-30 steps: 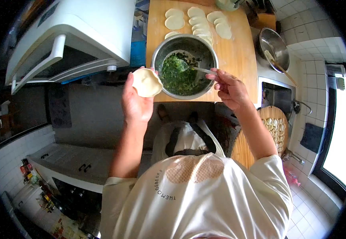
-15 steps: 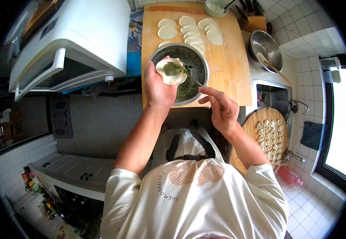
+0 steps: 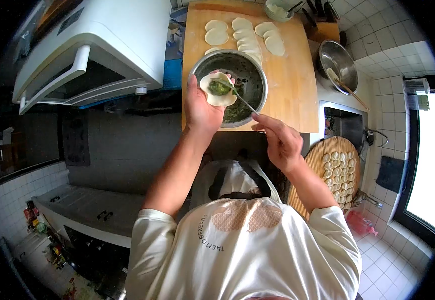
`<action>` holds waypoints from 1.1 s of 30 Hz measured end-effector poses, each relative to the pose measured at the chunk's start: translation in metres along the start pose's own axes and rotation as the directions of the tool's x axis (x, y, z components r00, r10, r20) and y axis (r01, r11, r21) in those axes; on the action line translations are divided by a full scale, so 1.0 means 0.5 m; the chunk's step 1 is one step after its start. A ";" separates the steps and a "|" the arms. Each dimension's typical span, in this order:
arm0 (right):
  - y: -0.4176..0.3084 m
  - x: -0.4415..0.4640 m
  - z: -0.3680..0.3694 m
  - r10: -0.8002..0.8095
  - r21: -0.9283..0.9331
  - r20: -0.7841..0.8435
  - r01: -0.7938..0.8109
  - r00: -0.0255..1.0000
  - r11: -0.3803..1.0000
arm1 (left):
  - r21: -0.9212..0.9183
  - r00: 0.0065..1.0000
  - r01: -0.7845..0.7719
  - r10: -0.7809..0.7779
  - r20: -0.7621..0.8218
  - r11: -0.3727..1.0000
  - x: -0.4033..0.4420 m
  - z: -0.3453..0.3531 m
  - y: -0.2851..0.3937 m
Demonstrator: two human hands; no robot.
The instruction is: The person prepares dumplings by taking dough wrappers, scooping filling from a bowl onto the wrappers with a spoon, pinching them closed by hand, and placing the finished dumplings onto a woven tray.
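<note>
Dough (image 3: 222, 101) lies on my spread left hand (image 3: 202, 111), likely being filled with greens (image 3: 218, 87). My right hand (image 3: 283, 143) pinches the spoon (image 3: 248, 105); the next move seems to need a still palm

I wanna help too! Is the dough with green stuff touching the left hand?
Touching. The head view shows the dough lying on the palm of the left hand, with fingertips peeking out past its far edge.

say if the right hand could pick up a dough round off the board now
Probably not easily: the right hand holds the spoon at the filling, though bare board leaves the way to the rightmost dough rounds open.
</note>
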State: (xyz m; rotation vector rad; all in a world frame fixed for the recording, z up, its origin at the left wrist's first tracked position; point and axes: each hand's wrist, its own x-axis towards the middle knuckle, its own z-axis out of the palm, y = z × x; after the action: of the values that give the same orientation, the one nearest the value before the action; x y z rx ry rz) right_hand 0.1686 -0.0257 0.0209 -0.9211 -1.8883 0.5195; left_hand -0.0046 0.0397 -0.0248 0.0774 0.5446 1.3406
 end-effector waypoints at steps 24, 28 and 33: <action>0.016 -0.012 0.009 0.150 -0.003 0.038 -0.150 0.988 0.989 | 0.024 0.999 0.025 -0.023 -0.049 0.999 0.006 -0.012 -0.006; 0.030 -0.012 0.009 0.110 -0.043 0.047 -0.108 0.993 0.993 | 0.032 0.999 0.026 -0.025 -0.025 0.999 0.011 -0.010 -0.006; 0.038 -0.007 0.010 0.110 0.028 0.021 -0.111 0.994 0.993 | 0.050 0.994 0.074 -0.069 -0.086 0.996 0.014 -0.004 -0.007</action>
State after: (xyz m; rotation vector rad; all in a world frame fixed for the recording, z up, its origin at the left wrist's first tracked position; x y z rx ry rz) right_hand 0.1722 -0.0164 0.0035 -1.0091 -1.8495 0.6223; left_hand -0.0016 0.0447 -0.0302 0.0446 0.6490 1.2636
